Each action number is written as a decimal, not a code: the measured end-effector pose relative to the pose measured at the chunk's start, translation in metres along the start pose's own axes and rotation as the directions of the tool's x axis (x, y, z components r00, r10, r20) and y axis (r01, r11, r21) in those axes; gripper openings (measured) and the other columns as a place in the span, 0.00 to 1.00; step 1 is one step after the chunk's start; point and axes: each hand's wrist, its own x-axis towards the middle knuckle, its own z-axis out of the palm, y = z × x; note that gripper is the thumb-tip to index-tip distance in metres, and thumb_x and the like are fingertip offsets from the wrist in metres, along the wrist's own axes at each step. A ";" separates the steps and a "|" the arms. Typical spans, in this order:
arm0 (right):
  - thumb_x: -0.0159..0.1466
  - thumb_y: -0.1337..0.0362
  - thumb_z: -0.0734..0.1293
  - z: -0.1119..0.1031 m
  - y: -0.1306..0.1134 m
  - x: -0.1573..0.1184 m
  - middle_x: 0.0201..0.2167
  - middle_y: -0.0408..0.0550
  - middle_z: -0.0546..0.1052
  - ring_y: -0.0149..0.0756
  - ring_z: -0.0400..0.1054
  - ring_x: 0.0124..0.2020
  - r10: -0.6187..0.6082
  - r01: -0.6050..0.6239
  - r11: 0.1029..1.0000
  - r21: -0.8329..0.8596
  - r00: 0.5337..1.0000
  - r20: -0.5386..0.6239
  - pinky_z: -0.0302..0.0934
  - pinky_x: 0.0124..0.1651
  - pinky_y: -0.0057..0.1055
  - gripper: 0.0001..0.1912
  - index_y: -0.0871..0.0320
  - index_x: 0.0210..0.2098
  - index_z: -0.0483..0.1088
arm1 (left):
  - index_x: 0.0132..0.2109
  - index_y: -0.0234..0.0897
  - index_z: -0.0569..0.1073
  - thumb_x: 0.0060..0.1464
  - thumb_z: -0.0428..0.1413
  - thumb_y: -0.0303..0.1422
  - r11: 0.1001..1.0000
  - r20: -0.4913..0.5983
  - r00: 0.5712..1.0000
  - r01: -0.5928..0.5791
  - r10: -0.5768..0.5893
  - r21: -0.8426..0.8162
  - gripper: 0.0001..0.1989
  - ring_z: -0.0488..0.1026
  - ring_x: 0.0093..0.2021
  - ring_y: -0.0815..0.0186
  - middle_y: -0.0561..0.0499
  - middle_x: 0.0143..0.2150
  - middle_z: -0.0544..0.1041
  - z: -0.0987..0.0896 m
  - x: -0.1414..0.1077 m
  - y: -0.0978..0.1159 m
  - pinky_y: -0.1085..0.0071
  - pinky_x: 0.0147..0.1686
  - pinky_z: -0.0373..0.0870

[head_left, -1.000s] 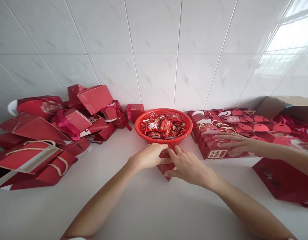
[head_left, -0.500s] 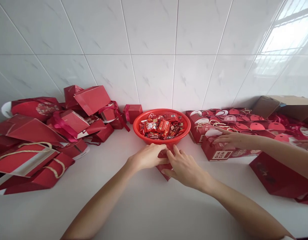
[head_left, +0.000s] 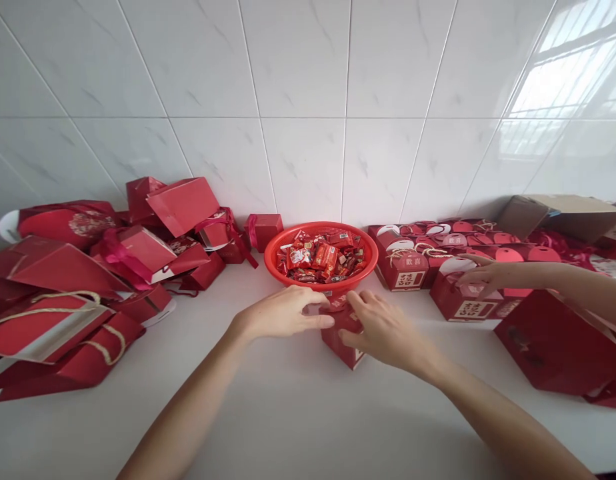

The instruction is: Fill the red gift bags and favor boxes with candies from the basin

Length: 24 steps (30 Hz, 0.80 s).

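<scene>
A small red gift box (head_left: 341, 343) stands on the white table, just in front of the red basket of candies. My left hand (head_left: 281, 313) is at the left of its top, thumb and fingers apart, the tips close to or touching the lid. On the other side, my right hand (head_left: 388, 330) grips the box, with the thumb on a side face and the fingers near the top. Part of the lid is hidden by my hands. Wrapped candies (head_left: 322, 257) fill the red plastic basket (head_left: 272, 270) behind.
Red boxes and bags (head_left: 58, 267) with rope handles and ribbons are heaped at left. Rows of closed gift boxes (head_left: 408, 270) stand at right, where another person's hand (head_left: 488, 275) touches one. A larger red box (head_left: 553, 340) and a cardboard box (head_left: 583, 217) are farther right. Tiled wall behind.
My hands have moved slightly apart, showing more of the gift box, which now sits a little farther right. The other person's hand and the box at it have shifted right in view.
</scene>
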 end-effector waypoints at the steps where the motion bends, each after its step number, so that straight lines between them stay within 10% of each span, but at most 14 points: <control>1: 0.64 0.58 0.66 -0.003 0.008 -0.003 0.42 0.52 0.73 0.45 0.70 0.42 0.031 -0.031 0.999 -0.012 0.999 -0.011 0.55 0.37 0.32 0.13 0.57 0.46 0.65 | 0.53 0.42 0.78 0.60 0.54 0.51 1.000 0.011 1.000 0.015 -0.015 0.004 0.23 0.76 0.50 0.56 0.48 0.51 0.80 -0.003 -0.002 -0.001 0.67 0.46 0.70; 11: 0.67 0.52 0.61 -0.009 0.108 -0.009 0.44 0.57 0.73 0.52 0.71 0.46 0.524 -0.540 0.836 -0.097 0.838 -0.153 0.56 0.36 0.33 0.18 0.59 0.49 0.62 | 0.61 0.41 0.72 0.58 0.53 0.53 0.984 0.116 0.978 0.169 -0.176 0.061 0.30 0.73 0.58 0.54 0.47 0.62 0.74 -0.014 -0.007 -0.005 0.67 0.52 0.70; 24: 0.65 0.51 0.64 0.013 0.131 -0.001 0.55 0.63 0.71 0.56 0.68 0.52 0.562 -0.595 0.804 0.019 0.747 -0.355 0.64 0.40 0.40 0.25 0.61 0.55 0.63 | 0.62 0.44 0.72 0.57 0.52 0.54 0.960 0.142 0.954 0.248 -0.265 0.129 0.31 0.70 0.61 0.52 0.47 0.60 0.76 -0.017 -0.008 -0.003 0.65 0.52 0.70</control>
